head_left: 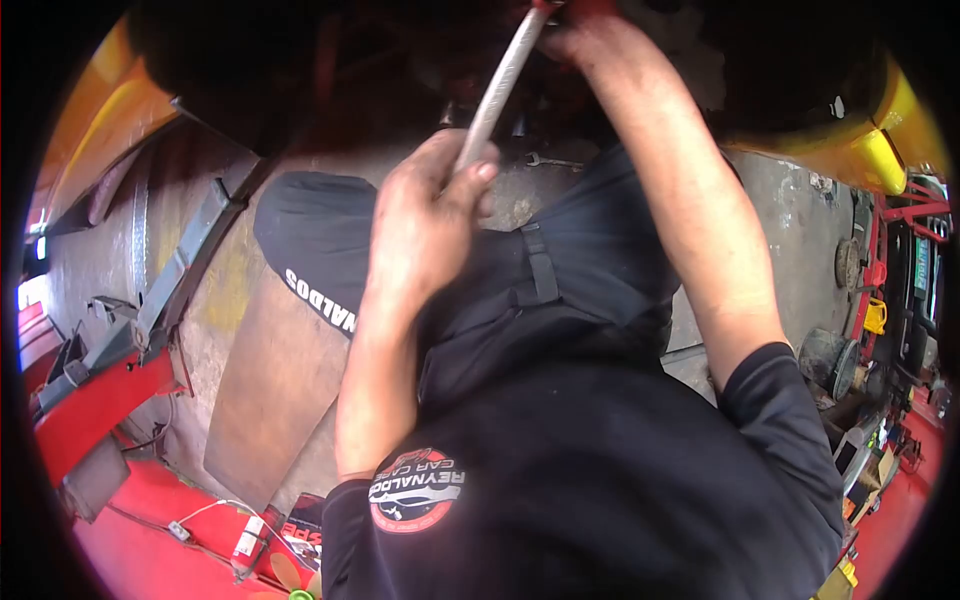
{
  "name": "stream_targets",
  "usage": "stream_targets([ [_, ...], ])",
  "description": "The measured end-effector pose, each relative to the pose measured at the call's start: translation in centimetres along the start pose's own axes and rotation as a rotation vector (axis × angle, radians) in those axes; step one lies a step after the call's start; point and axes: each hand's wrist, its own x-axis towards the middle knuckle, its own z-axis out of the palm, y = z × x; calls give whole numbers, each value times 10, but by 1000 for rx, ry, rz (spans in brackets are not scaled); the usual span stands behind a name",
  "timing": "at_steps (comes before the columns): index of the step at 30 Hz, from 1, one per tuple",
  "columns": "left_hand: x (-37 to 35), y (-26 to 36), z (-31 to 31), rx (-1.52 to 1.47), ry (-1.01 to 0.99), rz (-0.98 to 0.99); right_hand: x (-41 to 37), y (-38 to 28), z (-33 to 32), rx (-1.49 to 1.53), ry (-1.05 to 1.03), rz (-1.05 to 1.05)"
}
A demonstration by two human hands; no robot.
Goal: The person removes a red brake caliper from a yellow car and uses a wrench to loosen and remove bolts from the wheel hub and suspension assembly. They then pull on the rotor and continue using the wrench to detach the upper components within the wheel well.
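Note:
My left hand (pixel 425 210) is closed around the lower end of a long silver tool handle (pixel 503 85), with the thumb pressed along it. The handle slants up to the right, and its far end meets something red at the top edge, where the kind of head is hidden. Near that end is my right hand (pixel 590 35), partly in shadow and blurred, so its fingers cannot be made out. Both arms reach up under the dark underside of a yellow vehicle (pixel 875 160).
An open-ended wrench (pixel 553 161) lies on the concrete floor beyond my legs. A red and grey lift arm (pixel 185 265) stands at left, beside a brown board (pixel 270 390). A cable with a white plug (pixel 180 531) runs at lower left. Round metal parts (pixel 828 360) sit at right.

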Motion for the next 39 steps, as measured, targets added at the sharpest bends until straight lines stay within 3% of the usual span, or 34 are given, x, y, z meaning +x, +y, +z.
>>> stream_targets([
  [1,6,-13,2,-253,-115,-22,2,-6,-9,-16,-83,74],
  [2,8,-24,6,-282,-122,16,5,-8,-16,-38,-213,90],
  [3,10,-31,9,-310,-127,60,-20,1,10,-61,24,-40],
  [4,6,-31,9,-413,-174,42,-10,-3,5,-113,-49,38],
  [5,2,-37,6,-380,-205,126,-2,-7,-5,-161,-114,120],
  [7,-4,-57,-8,-307,-268,287,-10,-8,-6,-190,-130,57],
  [9,-12,-74,-33,-226,-172,249,-38,-5,10,-405,-39,-44],
  [11,-30,-79,-57,-320,-5,80,-71,10,21,-419,157,-120],
  [13,-44,-102,-94,-357,218,53,-78,34,-12,-561,273,-131],
  [14,-48,-116,-103,-313,485,52,-83,54,-30,-741,381,-3],
  [15,-54,-137,-120,-174,639,6,-88,80,-51,-1118,254,36],
  [17,-68,-183,-132,-349,885,-300,-101,135,-114,-1694,-109,248],
  [18,-81,-218,-131,-293,904,-393,-110,166,-164,-1877,-95,318],
  [19,-97,-267,-118,-293,885,-405,-123,183,-174,-1890,-178,527],
  [20,-115,-275,-100,-357,777,-559,-120,198,-256,-1663,23,886],
  [21,-132,-343,-68,-478,710,-511,-128,203,-271,-1632,105,976],
  [22,-151,-366,-40,-507,627,-648,-129,206,-277,-1636,142,969],
  [24,-182,-410,13,-302,246,-678,-126,208,-283,-1661,182,954],
  [26,-194,-391,44,-202,60,-825,-116,211,-284,-1681,191,942],
  [34,-216,-331,60,-273,111,-1105,-113,201,-262,-1741,147,911],
  [39,-226,-308,55,-295,164,-1175,-170,201,-239,-1722,123,931],
])
